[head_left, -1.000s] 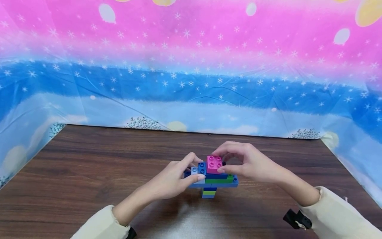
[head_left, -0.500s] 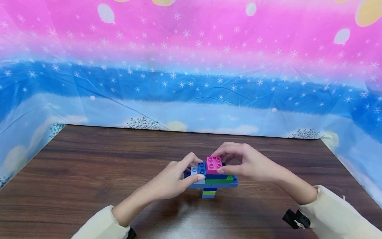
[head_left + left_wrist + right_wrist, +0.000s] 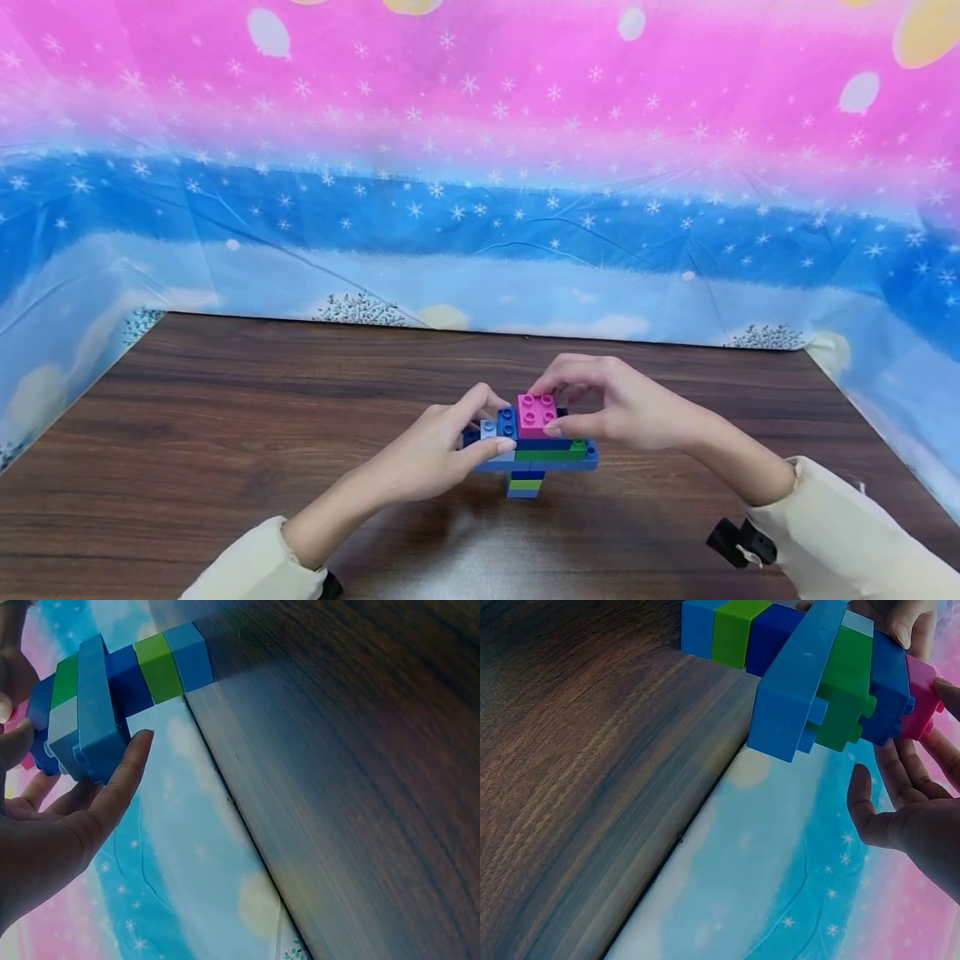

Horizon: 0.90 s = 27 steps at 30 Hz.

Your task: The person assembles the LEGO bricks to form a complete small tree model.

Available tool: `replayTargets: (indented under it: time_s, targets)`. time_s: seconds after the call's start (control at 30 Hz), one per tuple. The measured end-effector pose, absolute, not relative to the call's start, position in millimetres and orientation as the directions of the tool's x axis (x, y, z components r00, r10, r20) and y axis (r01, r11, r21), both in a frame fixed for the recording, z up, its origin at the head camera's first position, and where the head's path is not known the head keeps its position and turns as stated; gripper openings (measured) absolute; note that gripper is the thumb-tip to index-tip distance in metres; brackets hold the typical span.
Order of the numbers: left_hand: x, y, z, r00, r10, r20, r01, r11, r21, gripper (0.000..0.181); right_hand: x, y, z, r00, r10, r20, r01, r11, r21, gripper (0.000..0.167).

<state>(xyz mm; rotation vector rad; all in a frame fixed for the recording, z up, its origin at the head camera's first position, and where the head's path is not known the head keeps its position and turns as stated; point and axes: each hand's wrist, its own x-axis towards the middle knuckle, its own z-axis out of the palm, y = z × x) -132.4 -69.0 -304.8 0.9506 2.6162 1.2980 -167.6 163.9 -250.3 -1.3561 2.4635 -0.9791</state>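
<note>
A stack of toy building bricks stands upright on the table, on a narrow column with a lime brick (image 3: 525,484) in it. Across the column lies a wide blue layer (image 3: 793,694), topped by a green brick (image 3: 846,694), a pale blue brick (image 3: 64,733) and a dark blue brick (image 3: 507,422). On the dark blue layer sits a pink brick (image 3: 537,416), pinched by my right hand (image 3: 633,408) between thumb and fingers. My left hand (image 3: 431,454) grips the stack's left side, thumb in front and fingers behind. The left fingers partly hide that end.
The stack stands on a dark wood-grain table (image 3: 262,400). Behind and at both sides hangs a pink and blue snowflake-patterned cloth (image 3: 465,208). A black device (image 3: 742,543) hangs at my right sleeve.
The pink brick and my right hand have shifted slightly left and down. My left hand and the rest of the stack have stayed in place.
</note>
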Motion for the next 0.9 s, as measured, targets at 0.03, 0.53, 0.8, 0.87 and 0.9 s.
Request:
replayTargets:
  time_s: [0.03, 0.53, 0.8, 0.87, 0.9]
  targets:
    - [-132.3, -69.0, -304.9, -0.806, 0.556, 0.202, 0.498, 0.452, 0.741, 0.023, -167.9, 163.6, -249.9, -0.572, -0.804, 0.163, -0.699, 0.373, -0.61, 0.026]
    - [-130.4, -68.9, -305.7, -0.816, 0.545, 0.191, 0.479, 0.454, 0.752, 0.025, -165.2, 163.4, -251.5, -0.562, -0.803, 0.197, -0.732, 0.372, -0.571, 0.025]
    - [-130.0, -69.0, -305.5, -0.82, 0.545, 0.176, 0.46, 0.443, 0.769, 0.028, -163.9, 164.2, -252.3, -0.609, -0.78, 0.144, -0.667, 0.405, -0.626, 0.028]
    - [-130.1, -69.1, -305.4, -0.819, 0.547, 0.174, 0.457, 0.438, 0.774, 0.029, -163.5, 164.9, -252.8, -0.611, -0.778, 0.142, -0.66, 0.403, -0.634, 0.028]
    - [-130.1, -69.2, -305.4, -0.819, 0.548, 0.171, 0.454, 0.436, 0.777, 0.029, -163.3, 165.1, -253.1, -0.612, -0.778, 0.142, -0.658, 0.401, -0.637, 0.028]
